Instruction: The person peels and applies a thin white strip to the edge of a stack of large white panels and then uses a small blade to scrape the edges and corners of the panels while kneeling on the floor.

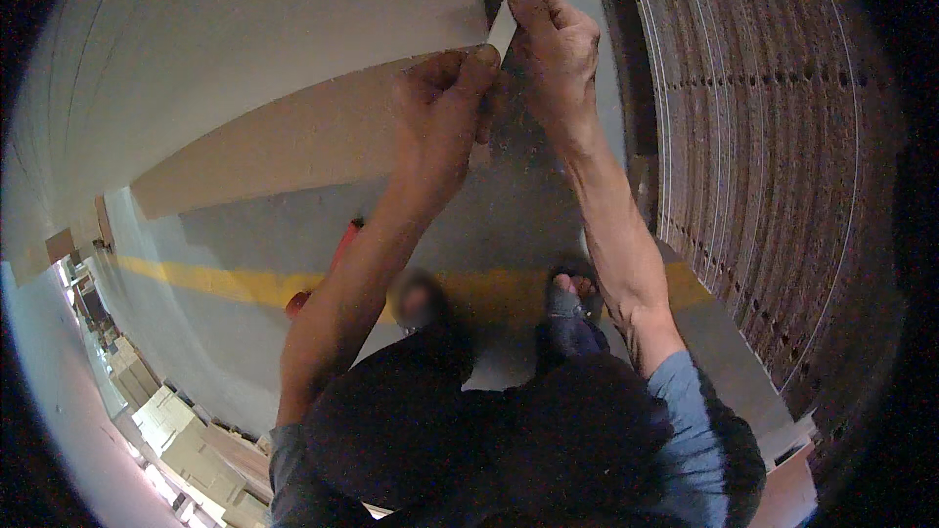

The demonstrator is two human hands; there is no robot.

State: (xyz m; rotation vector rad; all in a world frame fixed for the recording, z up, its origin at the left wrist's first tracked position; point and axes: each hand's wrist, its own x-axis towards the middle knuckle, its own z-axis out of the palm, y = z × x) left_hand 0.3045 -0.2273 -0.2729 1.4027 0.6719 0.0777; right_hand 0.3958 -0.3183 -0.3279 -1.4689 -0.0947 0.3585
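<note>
A short, narrow white strip [504,27] is stretched slantwise between my two hands, which are held out far ahead of me. My left hand [442,98] pinches its lower end between thumb and fingers. At the upper end, the thumb and curled fingers of my right hand [559,51] grip it. Whether the strip is paper or tape I cannot make out. Just behind my left hand stands the edge of a large tan panel [293,137], with a broad pale surface [264,20] rising above it.
Tall stacked brown sheets, bound with thin white straps [763,137], line the right side. A yellow stripe [235,281] crosses the grey floor [220,347] near my feet. Something red [344,244] lies partly behind my left forearm. Pale boxes [166,420] stand far left.
</note>
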